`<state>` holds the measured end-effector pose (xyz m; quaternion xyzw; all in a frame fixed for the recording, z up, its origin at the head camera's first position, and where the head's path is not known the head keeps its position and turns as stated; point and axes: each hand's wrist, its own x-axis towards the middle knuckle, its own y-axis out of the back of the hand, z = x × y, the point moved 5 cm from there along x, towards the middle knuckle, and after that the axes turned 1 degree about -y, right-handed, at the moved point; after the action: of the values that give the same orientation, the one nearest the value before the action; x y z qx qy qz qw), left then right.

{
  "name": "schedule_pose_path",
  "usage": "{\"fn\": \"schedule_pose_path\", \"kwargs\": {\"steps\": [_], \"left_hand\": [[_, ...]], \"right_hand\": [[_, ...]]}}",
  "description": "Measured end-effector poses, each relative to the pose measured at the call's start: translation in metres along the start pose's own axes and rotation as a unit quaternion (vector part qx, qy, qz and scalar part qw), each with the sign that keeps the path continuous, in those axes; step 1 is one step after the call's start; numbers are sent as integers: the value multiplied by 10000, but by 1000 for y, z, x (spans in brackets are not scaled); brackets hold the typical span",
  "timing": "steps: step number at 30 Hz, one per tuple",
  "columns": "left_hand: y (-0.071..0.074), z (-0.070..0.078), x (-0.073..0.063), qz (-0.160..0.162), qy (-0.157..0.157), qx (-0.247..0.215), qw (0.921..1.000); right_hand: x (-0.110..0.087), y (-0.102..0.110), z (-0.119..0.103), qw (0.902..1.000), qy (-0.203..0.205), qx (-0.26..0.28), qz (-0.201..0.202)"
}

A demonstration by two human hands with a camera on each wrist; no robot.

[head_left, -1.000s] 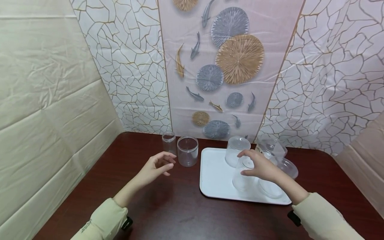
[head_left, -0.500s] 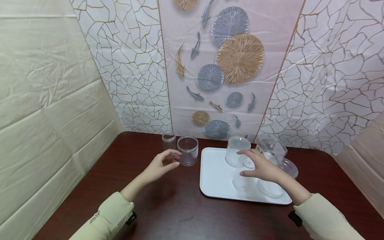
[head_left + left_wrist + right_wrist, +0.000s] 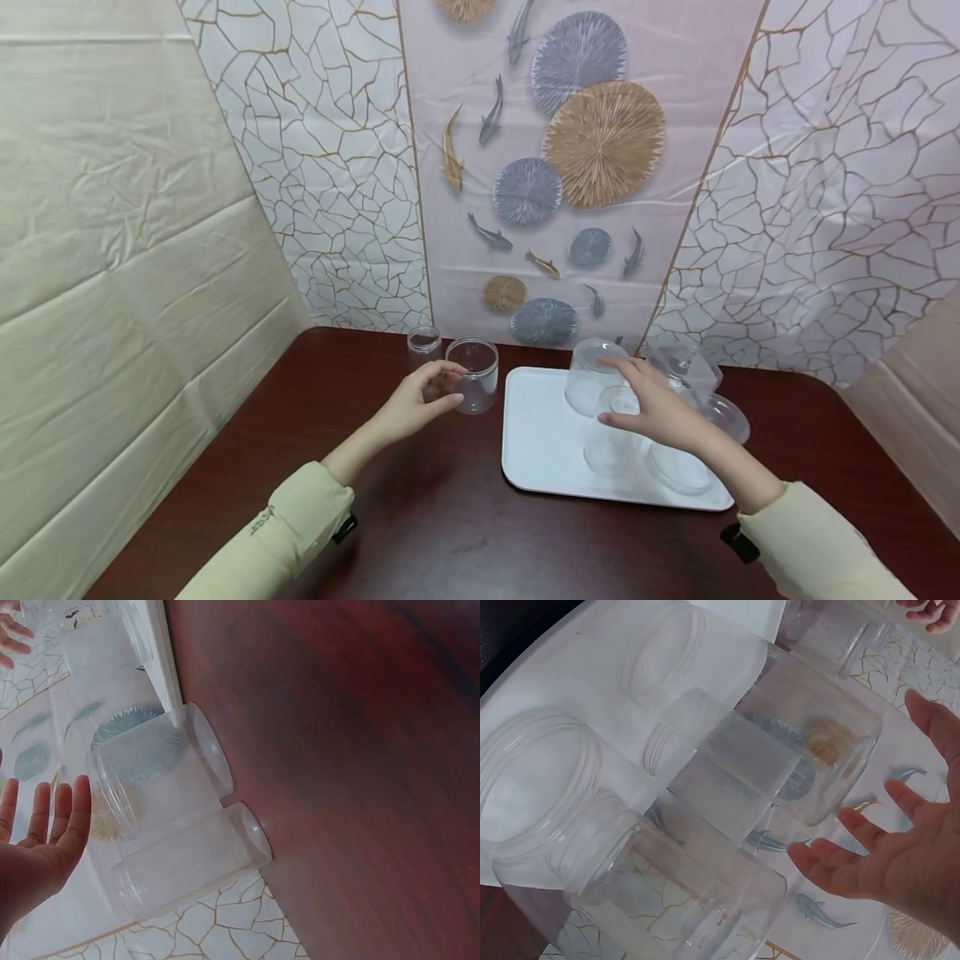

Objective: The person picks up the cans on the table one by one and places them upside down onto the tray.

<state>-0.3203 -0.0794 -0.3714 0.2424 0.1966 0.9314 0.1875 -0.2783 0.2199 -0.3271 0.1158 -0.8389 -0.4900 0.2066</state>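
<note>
My left hand (image 3: 420, 404) is held with fingers apart in front of a wide clear jar (image 3: 480, 393), its fingertips overlapping the jar in the head view. Just left of that jar stands a narrower clear jar (image 3: 424, 348), partly behind the hand. In the left wrist view the fingers (image 3: 73, 817) hold nothing. My right hand (image 3: 660, 408) hovers over the white tray (image 3: 534, 450), thumb and fingers spread above a slim clear jar (image 3: 606, 454). A wider clear jar (image 3: 587, 390) is behind it. The right wrist view shows threaded mouths down on the tray.
Toward the tray's right side are more clear containers: a jar (image 3: 678, 473) at the front, a round one (image 3: 731, 417) overhanging the edge, and an angular one (image 3: 697, 367) at the back. A patterned cloth (image 3: 360, 208) hangs behind the dark red table (image 3: 450, 542).
The left hand has moved right and forward, from in front of the narrow jar to the wide one. My right hand has risen slightly over the tray. The jars have stayed put.
</note>
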Motion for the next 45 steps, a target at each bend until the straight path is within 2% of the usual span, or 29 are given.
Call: {"fn": "schedule_pose_path", "kwargs": {"steps": [8, 14, 17, 23, 27, 29, 32, 35, 38, 40, 45], "left_hand": [[-1, -6, 12, 166, -157, 177, 9996], [-1, -3, 26, 239, -499, 626, 9965], [-2, -1, 33, 275, -670, 846, 9938], [-4, 1, 46, 183, -713, 1030, 9920], [-6, 4, 54, 121, -808, 1349, 9875], [-7, 4, 59, 69, -749, 1527, 9854], [-9, 2, 66, -71, -503, 1777, 9828], [-10, -1, 74, -250, -115, 1807, 9831], [-11, -4, 82, -382, 130, 1867, 9816], [-12, -5, 87, -466, 229, 1950, 9794], [-14, -6, 96, -634, 312, 2389, 9685]], "right_hand": [[0, 7, -4, 9989, 151, 165, 408], [1, 9, -8, 9968, 311, 214, 704], [0, 10, -11, 9962, 306, 264, 772], [-1, 7, -18, 9948, 426, 453, 805], [-1, 4, -22, 9950, 444, 487, 745], [-1, 2, -24, 9950, 468, 499, 724], [-1, -1, -27, 9950, 515, 542, 666], [-1, -4, -30, 9945, 610, 534, 667], [-2, -7, -34, 9936, 730, 517, 697], [-3, -9, -37, 9923, 860, 494, 745], [-5, -14, -44, 9914, 966, 515, 717]]}}
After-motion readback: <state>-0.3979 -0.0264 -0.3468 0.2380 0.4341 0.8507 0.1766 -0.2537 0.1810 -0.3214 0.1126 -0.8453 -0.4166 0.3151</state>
